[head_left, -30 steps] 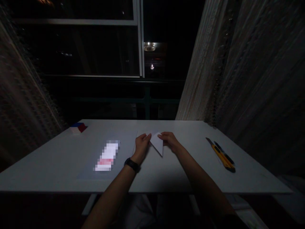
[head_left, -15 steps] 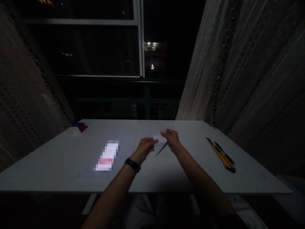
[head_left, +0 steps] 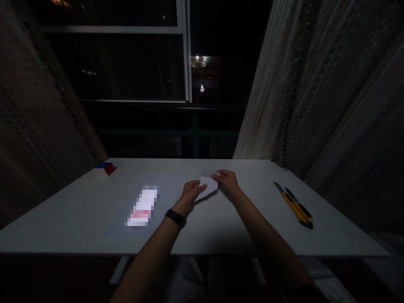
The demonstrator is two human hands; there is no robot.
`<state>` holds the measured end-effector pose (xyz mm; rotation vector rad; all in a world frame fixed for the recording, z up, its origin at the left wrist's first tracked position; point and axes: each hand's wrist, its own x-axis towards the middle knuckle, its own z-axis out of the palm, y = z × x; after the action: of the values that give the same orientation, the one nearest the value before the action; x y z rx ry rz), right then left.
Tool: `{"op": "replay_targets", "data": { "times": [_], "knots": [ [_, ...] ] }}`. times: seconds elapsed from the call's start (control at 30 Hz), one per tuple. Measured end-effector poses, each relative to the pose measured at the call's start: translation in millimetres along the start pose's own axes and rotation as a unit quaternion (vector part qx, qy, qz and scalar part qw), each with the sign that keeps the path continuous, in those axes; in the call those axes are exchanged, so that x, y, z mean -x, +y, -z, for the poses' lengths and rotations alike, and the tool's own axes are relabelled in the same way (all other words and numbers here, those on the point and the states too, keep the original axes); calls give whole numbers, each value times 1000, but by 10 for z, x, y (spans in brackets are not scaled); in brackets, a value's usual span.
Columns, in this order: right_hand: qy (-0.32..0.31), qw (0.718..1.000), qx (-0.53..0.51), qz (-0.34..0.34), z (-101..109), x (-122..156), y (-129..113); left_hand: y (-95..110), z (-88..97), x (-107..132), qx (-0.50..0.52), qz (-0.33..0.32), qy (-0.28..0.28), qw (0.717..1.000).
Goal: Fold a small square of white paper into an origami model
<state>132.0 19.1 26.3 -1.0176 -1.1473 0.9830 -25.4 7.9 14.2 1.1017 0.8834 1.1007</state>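
A folded piece of white paper (head_left: 208,185) is held between my two hands above the middle of the white table (head_left: 240,227). My left hand (head_left: 190,195) pinches its left side, thumb on top. At the upper right corner my right hand (head_left: 227,181) grips the paper between thumb and fingers. The paper has a slanted lower edge and a paler flap at the top. A dark band (head_left: 175,218) circles my left wrist.
Left of my hands, a lit phone (head_left: 142,206), its screen blurred, lies on a paper sheet (head_left: 172,185). A coloured cube (head_left: 105,169) sits at the far left. To the right lie a yellow box cutter (head_left: 296,207) and a dark pen-like object (head_left: 298,202). Curtains (head_left: 261,84) flank the window.
The folded paper has turned in my hands; its point, which faced down, now lies toward my left hand and more of its face shows. Both hands stay in nearly the same place.
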Motion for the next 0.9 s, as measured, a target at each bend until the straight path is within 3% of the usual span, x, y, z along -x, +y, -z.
{"op": "replay_targets", "data": {
  "times": [0.23, 0.37, 0.53, 0.7, 0.9],
  "knots": [
    [-152, 974, 163, -37, 471, -54, -305, -26, 27, -38, -12, 6, -56, 998],
    [-200, 959, 188, -65, 502, -29, -226, -33, 31, -46, -45, -2, -43, 998],
    [-244, 958, 125, -83, 535, -8, -80, -32, 35, -66, -56, 7, -53, 997],
    [-254, 959, 47, -114, 633, 27, 15, -53, 34, -90, -58, 10, -45, 997],
    [-197, 971, 5, -137, 645, 66, 35, -67, 47, -99, -57, -5, -55, 997]
  ]
}}
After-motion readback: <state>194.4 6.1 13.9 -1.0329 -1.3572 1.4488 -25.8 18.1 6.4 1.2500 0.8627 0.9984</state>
